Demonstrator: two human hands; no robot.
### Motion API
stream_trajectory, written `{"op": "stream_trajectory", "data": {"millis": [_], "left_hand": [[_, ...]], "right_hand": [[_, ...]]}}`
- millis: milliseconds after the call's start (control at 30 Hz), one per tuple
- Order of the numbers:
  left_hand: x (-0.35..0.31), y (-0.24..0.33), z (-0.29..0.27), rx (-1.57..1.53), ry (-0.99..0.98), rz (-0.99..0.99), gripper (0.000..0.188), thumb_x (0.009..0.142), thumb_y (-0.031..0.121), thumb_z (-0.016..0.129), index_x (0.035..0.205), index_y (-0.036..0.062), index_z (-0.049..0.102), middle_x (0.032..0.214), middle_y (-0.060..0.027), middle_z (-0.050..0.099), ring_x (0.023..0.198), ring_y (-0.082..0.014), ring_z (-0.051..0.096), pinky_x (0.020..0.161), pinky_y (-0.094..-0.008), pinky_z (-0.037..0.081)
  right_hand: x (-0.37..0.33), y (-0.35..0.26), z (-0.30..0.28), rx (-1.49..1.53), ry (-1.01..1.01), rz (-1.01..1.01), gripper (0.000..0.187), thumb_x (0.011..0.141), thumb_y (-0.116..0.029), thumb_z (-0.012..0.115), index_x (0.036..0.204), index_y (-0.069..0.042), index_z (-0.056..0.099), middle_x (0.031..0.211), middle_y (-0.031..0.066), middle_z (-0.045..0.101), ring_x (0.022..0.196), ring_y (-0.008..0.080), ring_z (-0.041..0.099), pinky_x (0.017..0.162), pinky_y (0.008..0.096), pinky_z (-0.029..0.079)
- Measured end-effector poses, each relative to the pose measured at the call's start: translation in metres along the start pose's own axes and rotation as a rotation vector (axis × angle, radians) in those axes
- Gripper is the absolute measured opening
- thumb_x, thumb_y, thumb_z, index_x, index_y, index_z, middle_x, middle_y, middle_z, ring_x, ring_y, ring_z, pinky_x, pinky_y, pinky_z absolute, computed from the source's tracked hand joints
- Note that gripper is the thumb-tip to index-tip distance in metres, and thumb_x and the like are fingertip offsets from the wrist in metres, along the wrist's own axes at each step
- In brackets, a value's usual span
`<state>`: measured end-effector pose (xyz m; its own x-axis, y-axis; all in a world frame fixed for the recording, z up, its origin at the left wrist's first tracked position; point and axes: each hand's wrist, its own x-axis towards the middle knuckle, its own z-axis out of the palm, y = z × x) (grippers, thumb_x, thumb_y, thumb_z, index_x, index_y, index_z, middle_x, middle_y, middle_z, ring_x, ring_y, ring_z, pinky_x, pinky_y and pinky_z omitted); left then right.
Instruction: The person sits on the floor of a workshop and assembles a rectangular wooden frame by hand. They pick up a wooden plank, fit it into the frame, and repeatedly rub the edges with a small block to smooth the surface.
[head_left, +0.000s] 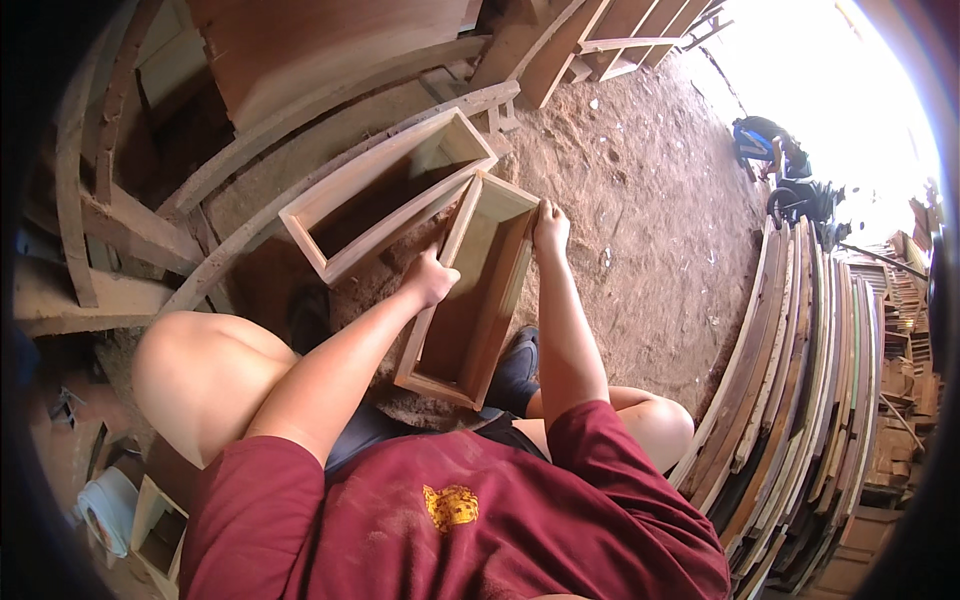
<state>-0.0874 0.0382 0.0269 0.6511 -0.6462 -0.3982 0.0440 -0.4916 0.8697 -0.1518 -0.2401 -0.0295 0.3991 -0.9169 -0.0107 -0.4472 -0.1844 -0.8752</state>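
Observation:
Between my legs a long wooden drawer box (413, 350) without a lid stands tilted, its inside facing me. My left hand (431, 278) is closed over its left side wall, thumb reaching inward. At the far right corner my right hand (550, 230) grips the same box, fingers wrapped round the edge. Just beyond and to the left lies a second open wooden drawer box (385, 240) of similar shape; its near right end comes close to the held one. No hand is on that second box.
Curved wooden frame pieces (330, 165) and a large board (320, 60) fill the left. A wooden shelf-like frame (600, 45) stands at the far end. Long stacked planks (790, 370) line the right. Sawdust-covered ground (640, 220) stretches ahead toward a parked motorbike (795, 190).

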Motion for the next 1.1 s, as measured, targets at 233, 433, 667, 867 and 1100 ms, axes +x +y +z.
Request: {"op": "stream_trajectory", "data": {"millis": [233,433,667,867,1100], "left_hand": [[0.025,-0.029,0.018,-0.008,0.029,0.048,0.061,0.069,0.023,0.06,0.126,0.0001,0.055,0.11,-0.0267,0.066,0.105,-0.038,0.063,0.092,-0.0423,0.05],[0.027,-0.043,0.009,-0.004,0.083,0.061,0.061,0.068,0.022,0.06,0.124,-0.002,0.055,0.109,-0.0279,0.066,0.104,-0.0397,0.063,0.092,-0.0424,0.05],[0.022,-0.038,0.007,0.018,0.103,0.094,0.063,0.068,0.023,0.06,0.125,-0.0036,0.054,0.108,-0.0279,0.066,0.104,-0.0393,0.063,0.092,-0.0418,0.051],[0.026,-0.038,0.017,0.055,0.161,0.156,0.061,0.067,0.02,0.061,0.121,-0.0085,0.054,0.099,-0.0251,0.067,0.095,-0.0342,0.064,0.088,-0.0401,0.05],[0.029,-0.049,0.01,-0.053,0.137,0.184,0.059,0.067,0.016,0.061,0.12,-0.0106,0.053,0.09,-0.0205,0.068,0.085,-0.0286,0.066,0.082,-0.0383,0.051]], "right_hand": [[-0.027,0.003,-0.015,0.006,-0.067,-0.012,0.051,0.098,-0.03,0.053,0.137,0.002,0.049,0.129,0.0251,0.059,0.121,0.0326,0.057,0.1,0.0371,0.043],[-0.103,-0.028,-0.017,0.016,-0.147,-0.009,0.053,0.099,-0.027,0.053,0.141,0.002,0.043,0.128,0.0261,0.059,0.119,0.0325,0.058,0.1,0.0373,0.044],[-0.137,-0.037,-0.034,-0.007,-0.156,-0.01,0.051,0.098,-0.027,0.054,0.138,0.004,0.048,0.125,0.0277,0.06,0.117,0.0345,0.059,0.099,0.0378,0.044],[-0.11,-0.018,-0.023,0.104,-0.061,0.045,0.054,0.098,-0.026,0.058,0.138,0.007,0.046,0.129,0.0217,0.06,0.113,0.0227,0.059,0.097,0.0326,0.044],[-0.13,-0.038,-0.028,0.173,-0.155,0.115,0.055,0.096,-0.026,0.062,0.136,0.009,0.048,0.131,0.0213,0.058,0.118,0.0213,0.057,0.1,0.0308,0.043]]}}
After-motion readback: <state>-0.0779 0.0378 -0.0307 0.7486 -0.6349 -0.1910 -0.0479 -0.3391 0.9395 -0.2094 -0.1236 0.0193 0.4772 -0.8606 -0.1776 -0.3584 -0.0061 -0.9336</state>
